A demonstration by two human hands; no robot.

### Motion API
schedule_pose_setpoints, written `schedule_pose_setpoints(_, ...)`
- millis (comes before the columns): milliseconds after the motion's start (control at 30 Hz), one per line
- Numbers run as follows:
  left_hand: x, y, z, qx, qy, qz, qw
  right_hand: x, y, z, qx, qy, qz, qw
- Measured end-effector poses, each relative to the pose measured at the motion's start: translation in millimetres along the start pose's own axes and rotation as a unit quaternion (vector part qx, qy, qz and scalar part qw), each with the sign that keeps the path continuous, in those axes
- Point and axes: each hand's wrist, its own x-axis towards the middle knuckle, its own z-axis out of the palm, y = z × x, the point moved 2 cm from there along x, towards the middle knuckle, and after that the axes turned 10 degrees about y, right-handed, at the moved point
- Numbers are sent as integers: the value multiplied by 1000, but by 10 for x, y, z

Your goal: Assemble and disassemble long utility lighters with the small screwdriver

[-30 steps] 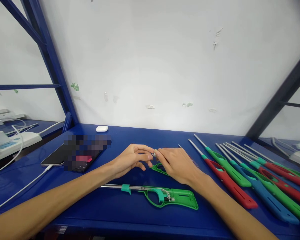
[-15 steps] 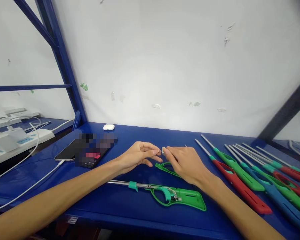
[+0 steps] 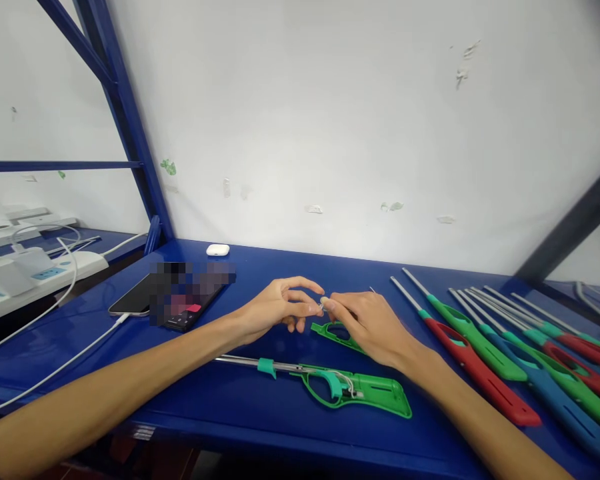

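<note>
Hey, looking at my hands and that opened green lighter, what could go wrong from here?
The tiny pale part at the fingertips of the left hand and right hand could slip; being so small, it might be hard to find.

The open green lighter has its white wires and turquoise trigger uncovered, so a bump might shift them.
</note>
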Motion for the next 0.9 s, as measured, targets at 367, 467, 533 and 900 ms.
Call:
schedule_pose_setpoints(367,-32,34,9,-13,-25,4,1000,-3,-61,-51,50,3,22,999)
schedule_pose_setpoints(467,-28,27,17,-17,-29,2,999,-13,-61,-27,51,-8,16,999)
schedule_pose_setpoints(533,-27,25,21,-17,-34,1,999,-16,-60,-19,49,-13,14,999)
schedule_pose_setpoints(900,-74,68,25,-45,-43,-20,998,-49,-81,23,-24,-27,-26,999)
